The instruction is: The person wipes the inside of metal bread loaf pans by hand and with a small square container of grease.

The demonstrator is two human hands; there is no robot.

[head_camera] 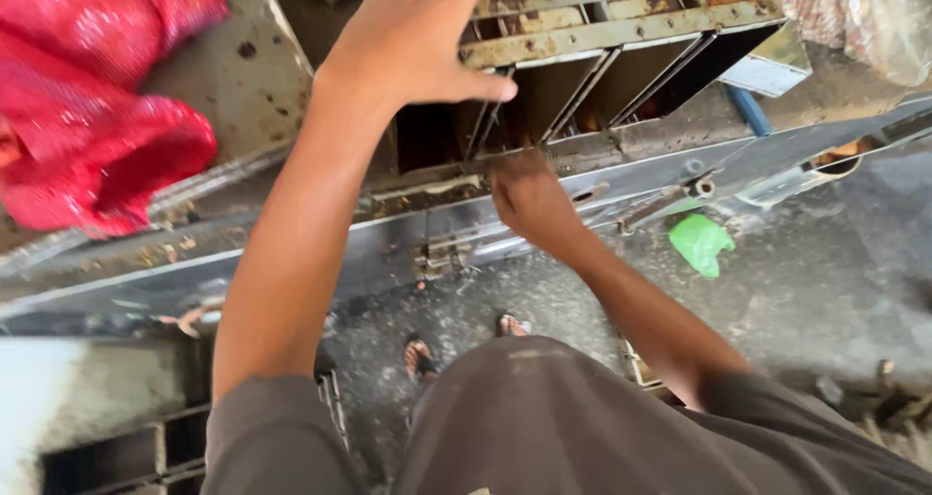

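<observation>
Two hands: your left grip (413, 34) lies spread, released, on the rusty tray rack (621, 10); your right grip (529, 199) is clenched on the metal rail (670, 170), running left-right below.

One head-worn camera looks steeply down past the person's torso, close over both arms; the metal rack (621, 58) fills the upper frame, the wet floor (825, 291) the lower right.

Beside the rusty, matt metal frame (621, 15), a glossy red mesh sack (87, 107) is seen; below it, rough grey concrete floor (825, 291) and a smooth green plastic scrap (701, 243).
</observation>
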